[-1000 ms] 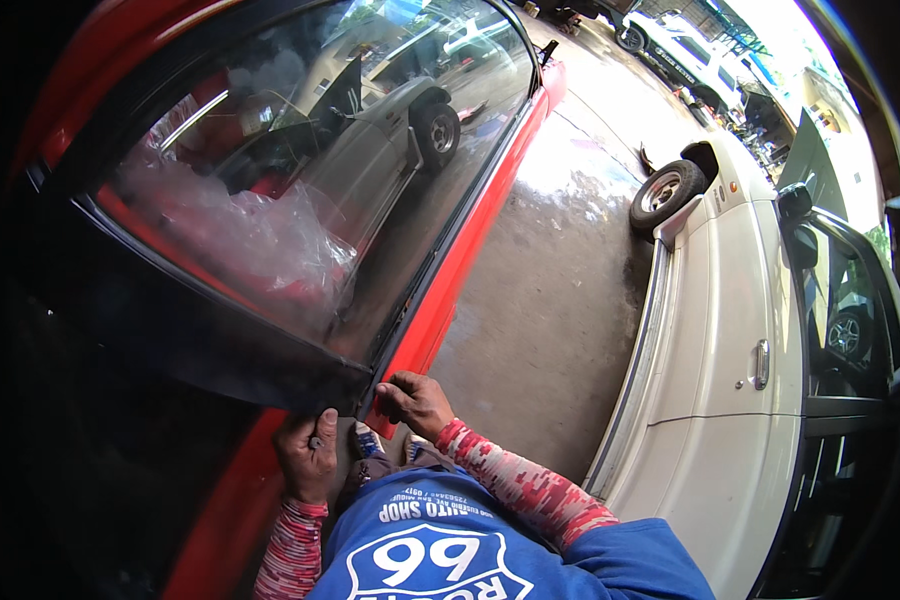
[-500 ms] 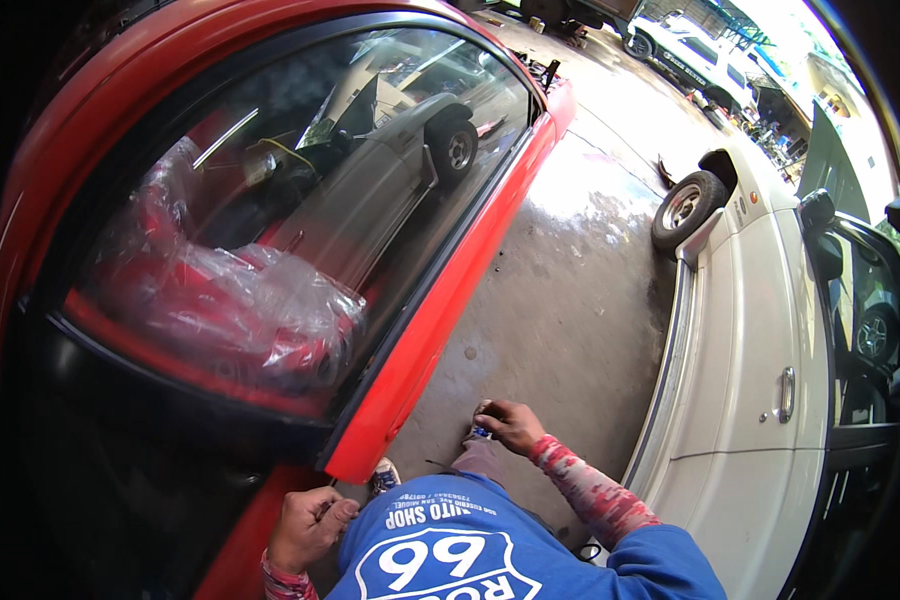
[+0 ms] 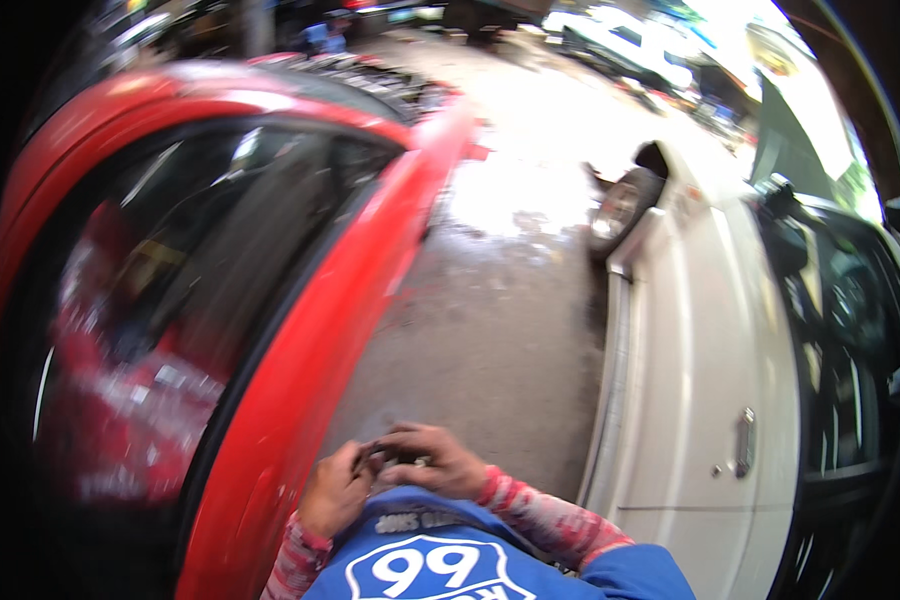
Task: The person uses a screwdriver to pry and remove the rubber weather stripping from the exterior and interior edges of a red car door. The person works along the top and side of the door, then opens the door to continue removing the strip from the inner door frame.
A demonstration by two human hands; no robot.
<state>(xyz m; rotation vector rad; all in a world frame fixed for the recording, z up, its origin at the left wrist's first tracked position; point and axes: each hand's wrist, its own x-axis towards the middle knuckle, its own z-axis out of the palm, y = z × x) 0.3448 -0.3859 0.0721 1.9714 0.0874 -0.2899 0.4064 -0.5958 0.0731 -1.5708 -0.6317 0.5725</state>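
In front of my waist, my left hand [image 3: 334, 492] and my right hand [image 3: 436, 462] are brought together, their fingertips meeting. Both have curled fingers. Something small and dark seems to be between them, but blur and the fingers hide what it is. Close by on the left stands a red car [image 3: 305, 365], its side window [image 3: 220, 240] showing plastic-wrapped red seats inside. My blue printed shirt [image 3: 440, 560] lies just below the hands.
A pale vehicle [image 3: 725, 370] runs along the right, with a door handle [image 3: 745, 442] and an outward-turned front wheel [image 3: 625, 212]. Concrete floor [image 3: 480, 340] lies between the two vehicles. A white vehicle [image 3: 620, 45] is parked farther back.
My hands, apart before, have come together at my waist; the right moved left and the left moved up toward it. The view has shifted, with the red car's front now showing more.
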